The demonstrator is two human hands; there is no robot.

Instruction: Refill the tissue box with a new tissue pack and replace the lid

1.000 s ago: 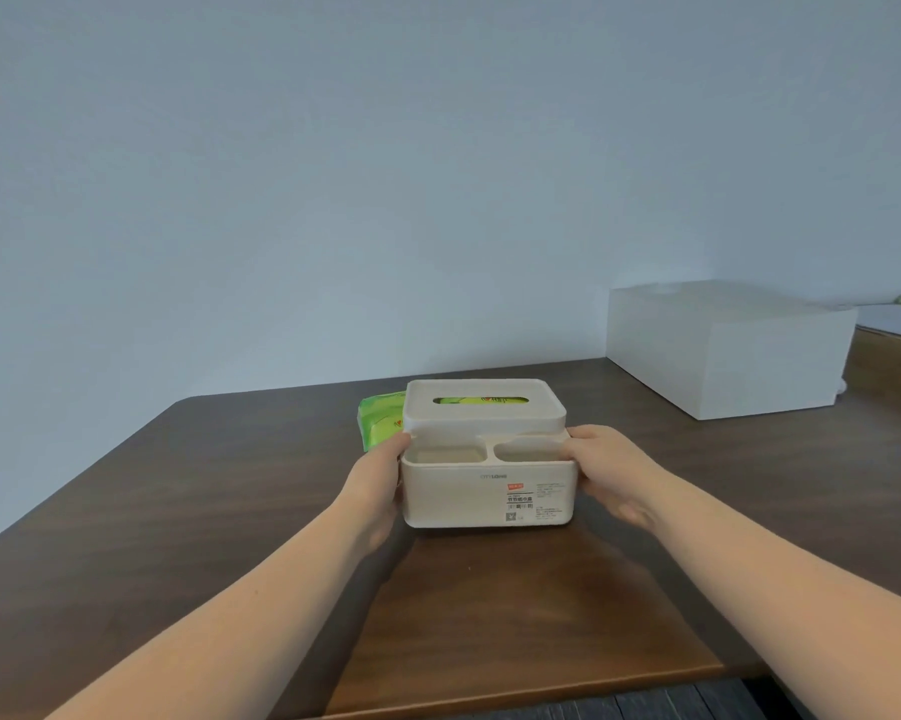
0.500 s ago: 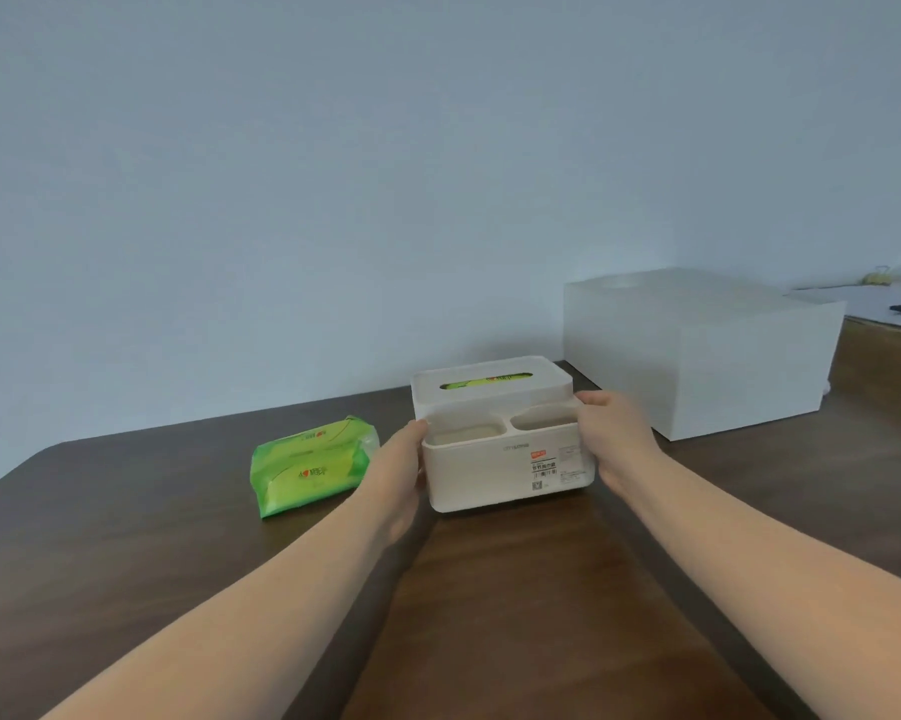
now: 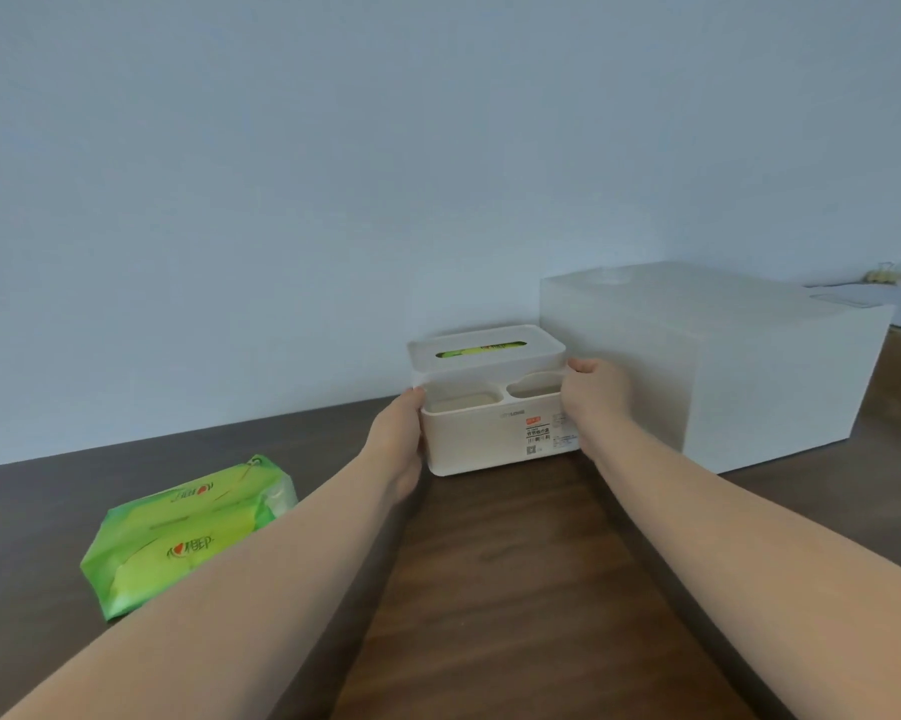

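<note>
Broad dark wooden table (image 3: 490, 589) across the lower view, against a pale blue-grey wall (image 3: 282, 174). At the right, a large white rectangular container (image 3: 723, 366) standing on the table, just beside and behind the tissue box. Tissue box (image 3: 490, 433), cream-white, upright on the table near its far edge, with two open compartments along the front top and a printed label on the front face. Lid (image 3: 484, 350) in place on the raised rear part, something green visible through its slot. Green tissue pack (image 3: 178, 532) lying flat on the table at the left, well apart from the box, partly hidden by the left forearm. Left hand (image 3: 399, 444) pressed against the box's left end, thumb on the top front corner, remaining fingers hidden behind the box, so clamped on that side as far as visible. Right hand (image 3: 591, 397) wrapped over the box's right end near the top edge, fingers curled together around the corner, gripping the box. Both forearms bare, reaching in from the bottom corners.
</note>
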